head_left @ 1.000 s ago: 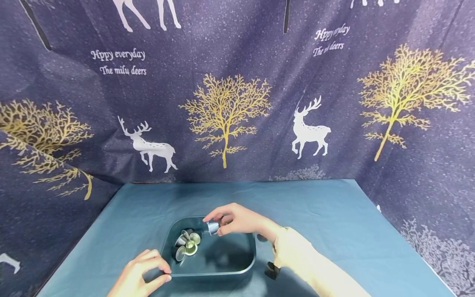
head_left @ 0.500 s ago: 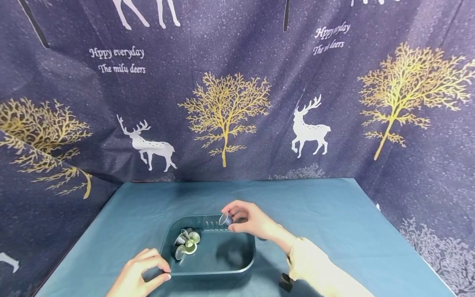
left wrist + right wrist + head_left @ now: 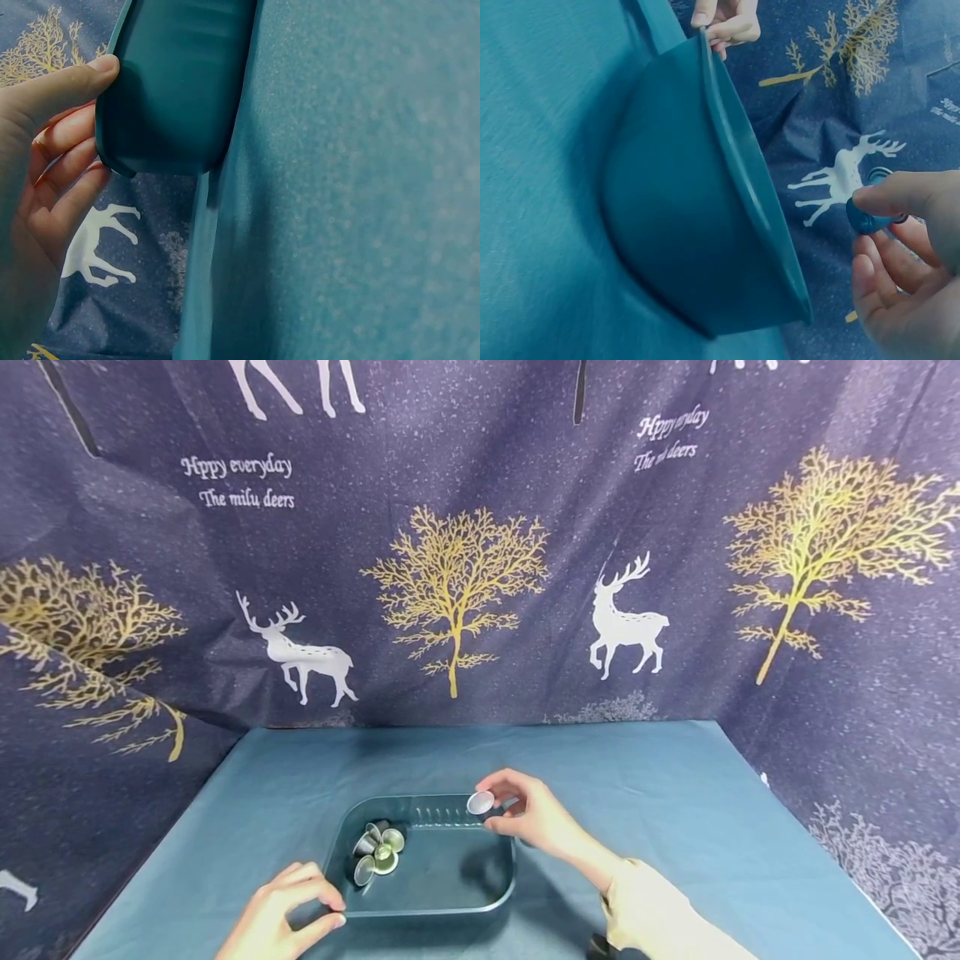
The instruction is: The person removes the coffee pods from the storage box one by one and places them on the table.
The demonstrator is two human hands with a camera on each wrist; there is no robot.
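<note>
My right hand point(image 3: 536, 814) holds a coffee capsule point(image 3: 480, 803) by thumb and fingers above the tray's far right corner. Its pale foil lid faces the head camera; in the right wrist view the capsule point(image 3: 868, 217) shows blue, pinched under the thumb. A dark green tray point(image 3: 420, 912) with rounded corners stands on the table. My left hand point(image 3: 285, 910) pinches its near left corner, and the left wrist view has the thumb point(image 3: 103, 64) on the rim with the fingers behind. Several more coffee capsules point(image 3: 365, 870) lie clustered at the tray's left end, some silver, some greenish.
A blue-green cloth point(image 3: 600, 768) covers the table. Behind and beside it hangs a dark blue curtain point(image 3: 517, 635) printed with deer and golden trees. A small dark object point(image 3: 600, 946) sits beneath my right sleeve.
My right hand has moved right with the capsule, from above the tray's middle to its far right corner, turning the lid upward. My left hand and the clustered capsules stay put.
</note>
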